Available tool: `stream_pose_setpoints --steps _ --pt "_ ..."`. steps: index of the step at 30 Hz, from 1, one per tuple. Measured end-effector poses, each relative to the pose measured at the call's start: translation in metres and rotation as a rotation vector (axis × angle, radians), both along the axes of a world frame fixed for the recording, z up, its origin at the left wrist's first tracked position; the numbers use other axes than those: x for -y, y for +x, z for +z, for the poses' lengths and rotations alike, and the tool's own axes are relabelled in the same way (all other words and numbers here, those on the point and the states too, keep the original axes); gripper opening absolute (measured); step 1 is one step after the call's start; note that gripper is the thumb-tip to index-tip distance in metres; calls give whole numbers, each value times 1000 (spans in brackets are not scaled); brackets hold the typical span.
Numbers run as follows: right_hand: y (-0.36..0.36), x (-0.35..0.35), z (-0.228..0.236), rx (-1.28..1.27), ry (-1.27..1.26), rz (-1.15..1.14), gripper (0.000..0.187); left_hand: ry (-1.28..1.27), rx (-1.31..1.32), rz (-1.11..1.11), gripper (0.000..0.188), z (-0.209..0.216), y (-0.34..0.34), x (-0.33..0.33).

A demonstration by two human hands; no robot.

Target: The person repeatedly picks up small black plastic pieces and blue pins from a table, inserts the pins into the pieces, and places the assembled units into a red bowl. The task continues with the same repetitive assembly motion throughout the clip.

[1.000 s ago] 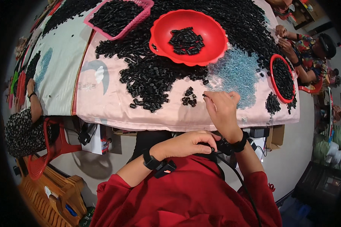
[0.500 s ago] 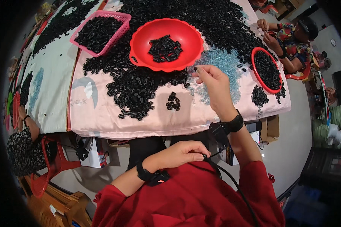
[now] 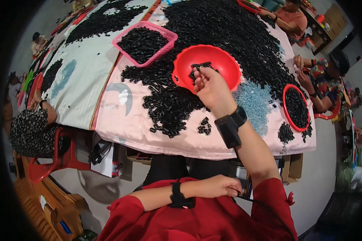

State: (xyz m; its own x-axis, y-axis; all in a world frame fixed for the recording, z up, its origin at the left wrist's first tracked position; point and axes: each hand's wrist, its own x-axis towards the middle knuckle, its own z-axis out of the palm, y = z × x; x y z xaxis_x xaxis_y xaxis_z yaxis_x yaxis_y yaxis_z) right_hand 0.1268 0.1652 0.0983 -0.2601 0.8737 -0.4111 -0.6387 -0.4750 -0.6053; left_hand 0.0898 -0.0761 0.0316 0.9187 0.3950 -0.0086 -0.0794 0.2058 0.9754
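Small grey lettering [image 3: 109, 104] stands on the pink cloth [image 3: 169, 146], at left. Larger letters [image 3: 284, 149] mark its near right corner.

The cloth-covered bench [image 3: 173, 148] is laden with black pieces [image 3: 165, 112], bluish bits [image 3: 255, 104], a red bowl [image 3: 227, 66] and a pink basket [image 3: 161, 54].

The right hand [image 3: 209, 86] reaches over the near rim of a red bowl [image 3: 225, 60], fingers curled above the black pieces [image 3: 205, 64] inside it, while the left hand [image 3: 219, 186] lies across the lap, loosely bent, its grip unclear. On the pink cloth [image 3: 130, 130] around the bowl spread a wide black heap [image 3: 221, 24], a pale blue heap [image 3: 256, 106] and a small black pile [image 3: 204, 127], with a pink basket [image 3: 161, 52] up to the left and a round red basket [image 3: 286, 107] at the right. Other people sit along the table's sides.
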Motion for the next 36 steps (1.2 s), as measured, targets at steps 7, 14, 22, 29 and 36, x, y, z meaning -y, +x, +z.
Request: stream_pose_setpoints --steps 7,14,22,29,36 --pt "-4 66 10 -159 115 121 18 2 -116 142 24 -14 -29 -14" --pt "21 123 6 -77 141 -16 25 -297 -458 425 19 -19 -99 -33" --pt "51 170 -14 53 167 55 24 -344 -72 753 25 0 -119 -40" --pt "68 186 -4 435 286 46 21 -469 217 732 32 17 -106 -42" --pt "77 191 14 1248 955 15 17 -408 183 756 26 28 -96 -39"
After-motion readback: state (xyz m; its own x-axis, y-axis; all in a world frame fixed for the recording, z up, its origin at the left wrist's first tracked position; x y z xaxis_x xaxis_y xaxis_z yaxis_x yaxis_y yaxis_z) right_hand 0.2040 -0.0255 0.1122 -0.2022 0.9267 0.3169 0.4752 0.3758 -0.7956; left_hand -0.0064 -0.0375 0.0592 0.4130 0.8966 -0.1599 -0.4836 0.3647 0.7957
